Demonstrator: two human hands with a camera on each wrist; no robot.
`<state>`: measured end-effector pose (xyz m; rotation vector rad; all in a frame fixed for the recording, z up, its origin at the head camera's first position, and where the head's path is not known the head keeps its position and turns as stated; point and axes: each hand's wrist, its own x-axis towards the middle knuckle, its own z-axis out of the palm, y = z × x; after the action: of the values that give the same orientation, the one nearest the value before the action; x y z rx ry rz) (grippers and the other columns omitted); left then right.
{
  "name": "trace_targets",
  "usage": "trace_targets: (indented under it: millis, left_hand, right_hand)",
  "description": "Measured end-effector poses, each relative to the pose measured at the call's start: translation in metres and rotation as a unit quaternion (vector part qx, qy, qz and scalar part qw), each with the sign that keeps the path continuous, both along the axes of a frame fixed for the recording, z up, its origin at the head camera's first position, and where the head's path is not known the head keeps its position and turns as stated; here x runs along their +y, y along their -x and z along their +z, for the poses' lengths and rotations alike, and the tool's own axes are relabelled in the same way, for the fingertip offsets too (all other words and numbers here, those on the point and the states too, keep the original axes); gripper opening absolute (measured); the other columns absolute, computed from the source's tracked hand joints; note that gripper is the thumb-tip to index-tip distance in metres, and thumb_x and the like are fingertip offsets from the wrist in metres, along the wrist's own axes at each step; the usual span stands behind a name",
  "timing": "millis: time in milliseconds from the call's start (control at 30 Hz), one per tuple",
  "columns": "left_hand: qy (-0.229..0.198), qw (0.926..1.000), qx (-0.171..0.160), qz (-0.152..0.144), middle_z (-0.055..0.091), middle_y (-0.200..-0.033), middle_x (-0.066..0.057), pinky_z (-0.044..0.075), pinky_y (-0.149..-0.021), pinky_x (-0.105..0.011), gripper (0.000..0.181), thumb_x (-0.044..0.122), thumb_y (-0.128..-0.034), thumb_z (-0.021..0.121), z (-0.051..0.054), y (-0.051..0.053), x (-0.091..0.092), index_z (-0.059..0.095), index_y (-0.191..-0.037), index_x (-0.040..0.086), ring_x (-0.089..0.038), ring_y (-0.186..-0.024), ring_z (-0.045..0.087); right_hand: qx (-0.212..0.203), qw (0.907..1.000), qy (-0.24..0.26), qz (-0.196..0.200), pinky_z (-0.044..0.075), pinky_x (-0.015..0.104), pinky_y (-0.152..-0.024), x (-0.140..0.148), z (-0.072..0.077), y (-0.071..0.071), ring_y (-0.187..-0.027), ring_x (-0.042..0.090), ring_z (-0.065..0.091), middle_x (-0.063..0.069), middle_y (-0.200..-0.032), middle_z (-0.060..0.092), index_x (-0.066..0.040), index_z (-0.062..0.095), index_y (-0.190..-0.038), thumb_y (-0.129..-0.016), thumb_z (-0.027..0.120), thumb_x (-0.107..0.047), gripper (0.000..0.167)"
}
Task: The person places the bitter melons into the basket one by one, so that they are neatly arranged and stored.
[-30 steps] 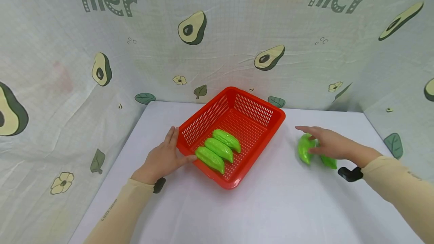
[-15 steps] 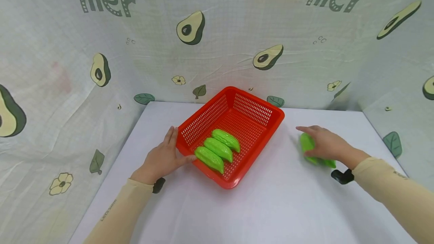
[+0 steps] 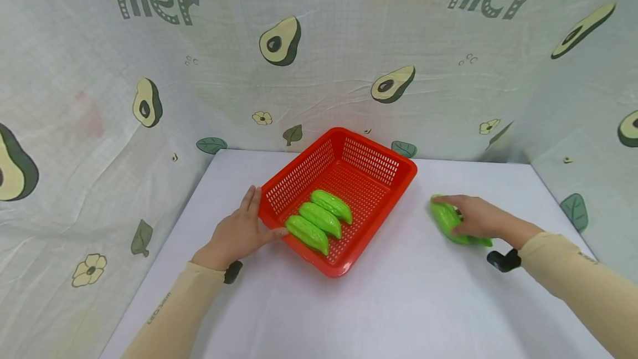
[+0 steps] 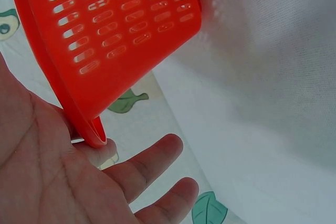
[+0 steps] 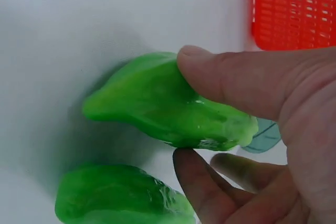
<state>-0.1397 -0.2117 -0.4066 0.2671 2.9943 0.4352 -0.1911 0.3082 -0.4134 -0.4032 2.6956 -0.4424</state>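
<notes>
A red plastic basket [image 3: 377, 225] stands at an angle on the table, with three green toy peppers [image 3: 320, 220] side by side in its near left part. My left hand [image 3: 234, 239] rests against the basket's left corner, its fingers straight along one side and the thumb along the other. To the right of the basket, my right hand [image 3: 482, 218] pinches another green toy pepper [image 5: 157, 95] between thumb and fingers, low over the table. One more green toy pepper [image 5: 118, 195] lies close by, mostly covered by that hand in the head view.
A white cloth covers the table [image 3: 389, 303]. Behind and at both sides hangs a pale curtain [image 3: 329, 43] printed with avocados and leaves. Black straps [image 3: 503, 260] sit at the wrists.
My right hand has come down over the two peppers and taken hold of one, which has moved slightly left and turned. The left hand and the basket stay in place.
</notes>
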Motion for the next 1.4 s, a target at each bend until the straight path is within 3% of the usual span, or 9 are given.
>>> trace_targets:
  millis: [133,367,600,1067,1267,1400]
  left_hand:
    - [0.0,1.0,0.001,0.0,0.011,-0.163,-0.024,0.056,-0.066,-0.041,0.124,0.082,-0.0792,0.054,0.0,0.0,0.0,0.011,-0.157,-0.004,-0.044,-0.103,0.064]
    - [-0.003,1.0,0.002,0.0,0.011,-0.163,-0.024,0.054,-0.061,-0.036,0.122,0.079,-0.0803,0.058,0.001,0.0,0.001,0.012,-0.157,-0.004,-0.042,-0.097,0.066]
    - [-0.001,1.0,0.002,0.001,0.011,-0.163,-0.024,0.053,-0.059,-0.034,0.125,0.083,-0.0782,0.055,0.002,0.0,0.001,0.012,-0.157,-0.003,-0.04,-0.094,0.066]
    - [0.001,1.0,0.002,0.0,0.011,-0.163,-0.024,0.049,-0.054,-0.03,0.125,0.084,-0.078,0.053,0.0,0.0,0.0,0.012,-0.157,-0.003,-0.033,-0.081,0.066]
    - [-0.001,1.0,0.004,-0.001,0.011,-0.163,-0.024,0.048,-0.054,-0.03,0.125,0.084,-0.0784,0.054,0.0,0.0,0.0,0.013,-0.157,-0.004,-0.032,-0.08,0.066]
    - [0.0,1.0,0.004,-0.001,0.012,-0.163,-0.024,0.049,-0.055,-0.03,0.125,0.084,-0.0781,0.053,0.001,0.0,0.0,0.013,-0.157,-0.004,-0.034,-0.084,0.067]
  right_hand:
    - [-0.031,0.9995,0.002,0.003,0.05,0.04,-0.069,-0.001,0.0,0.0,-0.102,0.035,0.047,0.021,-0.124,0.054,-0.017,0.044,-0.151,-0.08,0.082,-0.013,0.08]
    - [-0.022,0.9996,0.009,0.016,0.051,0.052,-0.08,-0.005,0.001,-0.004,-0.107,0.037,0.047,0.025,-0.138,0.049,-0.016,0.045,-0.15,-0.08,0.082,-0.011,0.079]
    - [-0.011,0.9995,0.021,0.023,0.045,0.064,-0.091,-0.005,0.0,-0.008,-0.117,0.041,0.047,0.026,-0.144,0.046,-0.016,0.047,-0.149,-0.08,0.084,-0.013,0.079]
    - [-0.004,0.9985,0.043,0.033,0.047,0.06,-0.092,0.005,0.003,-0.011,-0.119,0.039,0.046,0.023,-0.146,0.044,-0.018,0.048,-0.149,-0.08,0.083,-0.011,0.077]
    - [-0.013,0.9984,0.048,0.024,0.051,0.047,-0.081,0.007,0.006,-0.013,-0.111,0.035,0.047,0.021,-0.144,0.048,-0.021,0.047,-0.15,-0.081,0.082,-0.011,0.078]
    - [-0.018,0.9979,0.057,0.026,0.051,0.045,-0.078,0.009,0.009,-0.015,-0.11,0.036,0.047,0.021,-0.142,0.048,-0.022,0.047,-0.15,-0.081,0.082,-0.012,0.078]
